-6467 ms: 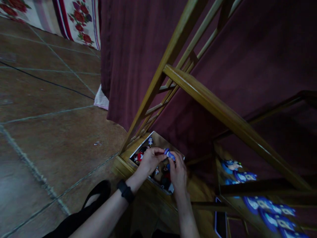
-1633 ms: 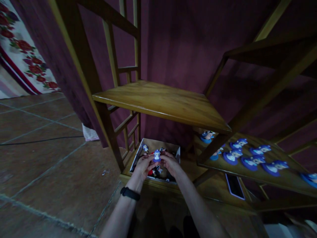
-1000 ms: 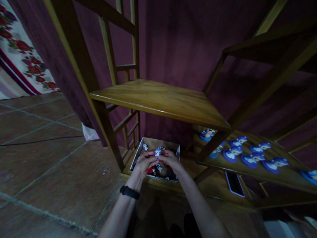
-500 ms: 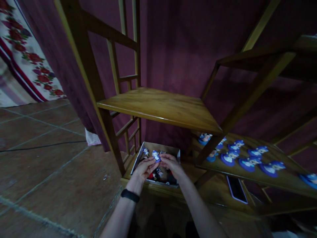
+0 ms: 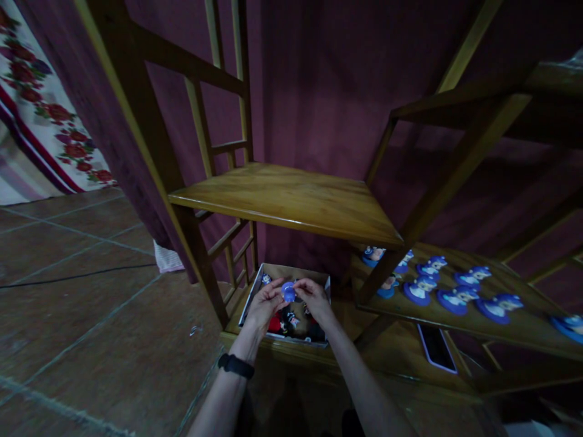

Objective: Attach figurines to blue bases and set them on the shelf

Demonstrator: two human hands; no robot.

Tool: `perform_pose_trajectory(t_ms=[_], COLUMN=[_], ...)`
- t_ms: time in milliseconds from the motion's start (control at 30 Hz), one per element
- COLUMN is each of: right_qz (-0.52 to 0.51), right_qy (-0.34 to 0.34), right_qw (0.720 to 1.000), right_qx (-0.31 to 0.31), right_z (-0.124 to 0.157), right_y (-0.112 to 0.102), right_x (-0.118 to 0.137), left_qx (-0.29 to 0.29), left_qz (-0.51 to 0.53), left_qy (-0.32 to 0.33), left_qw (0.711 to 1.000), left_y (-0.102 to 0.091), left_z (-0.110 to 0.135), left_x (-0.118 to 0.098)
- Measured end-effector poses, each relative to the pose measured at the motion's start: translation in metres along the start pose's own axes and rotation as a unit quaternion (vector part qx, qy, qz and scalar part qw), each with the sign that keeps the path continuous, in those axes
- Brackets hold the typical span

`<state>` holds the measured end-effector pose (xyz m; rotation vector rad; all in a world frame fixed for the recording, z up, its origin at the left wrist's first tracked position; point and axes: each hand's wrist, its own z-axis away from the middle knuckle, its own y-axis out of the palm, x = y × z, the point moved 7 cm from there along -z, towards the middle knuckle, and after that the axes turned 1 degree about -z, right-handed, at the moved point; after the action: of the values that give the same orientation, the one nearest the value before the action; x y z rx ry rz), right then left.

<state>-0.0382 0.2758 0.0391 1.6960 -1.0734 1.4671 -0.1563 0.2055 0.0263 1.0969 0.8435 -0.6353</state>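
Between my two hands is a small figurine, tilted so that its round purple base faces me. My left hand grips it from the left, and my right hand pinches its right edge. Both hands are over a shallow cardboard box on the low shelf. Inside the box lie several more figurines, among them a black and red one and a white and purple one at the back left corner. The upper part of the held figurine is hidden behind its base.
A bare wooden shelf board juts out above the box. To the right, several purple-based figurines stand in rows on another shelf. A phone lies below them. At left are the tiled floor and a cable.
The figurine has been turned in my hands: its front was facing me, and now its purple base shows. The camera view has shifted slightly.
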Motion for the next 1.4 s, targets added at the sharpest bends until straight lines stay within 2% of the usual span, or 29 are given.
perform_pose_trajectory(t_ms=[267, 433, 567, 767, 1100, 1233, 1400], right_qz=[-0.03, -0.033, -0.016, 0.059, 0.13, 0.071, -0.028], right_qy=[-0.027, -0.005, -0.015, -0.051, -0.125, -0.079, 0.024], right_qw=[0.999, 0.999, 0.999, 0.996, 0.983, 0.994, 0.998], right_qx=[0.002, 0.027, 0.04, 0.05, 0.025, 0.014, -0.053], right_z=[0.005, 0.005, 0.006, 0.01, 0.028, 0.019, 0.012], right_y=[-0.002, -0.001, -0.002, -0.002, -0.002, -0.007, -0.011], right_x=[0.023, 0.022, 0.023, 0.031, 0.064, 0.05, 0.018], left_qx=[0.031, 0.059, 0.045, 0.027, 0.01, -0.021, -0.14], left_qz=[-0.08, -0.103, -0.112, -0.129, -0.156, -0.17, -0.215], left_qy=[0.077, 0.066, 0.053, 0.084, 0.138, 0.168, 0.238], left_qw=[0.993, 0.991, 0.991, 0.988, 0.978, 0.971, 0.937], left_y=[0.008, 0.01, 0.009, 0.01, 0.013, 0.016, 0.004], left_z=[0.003, 0.005, 0.005, 0.007, 0.015, 0.015, 0.012], left_x=[-0.017, -0.019, -0.019, -0.025, -0.037, -0.039, -0.042])
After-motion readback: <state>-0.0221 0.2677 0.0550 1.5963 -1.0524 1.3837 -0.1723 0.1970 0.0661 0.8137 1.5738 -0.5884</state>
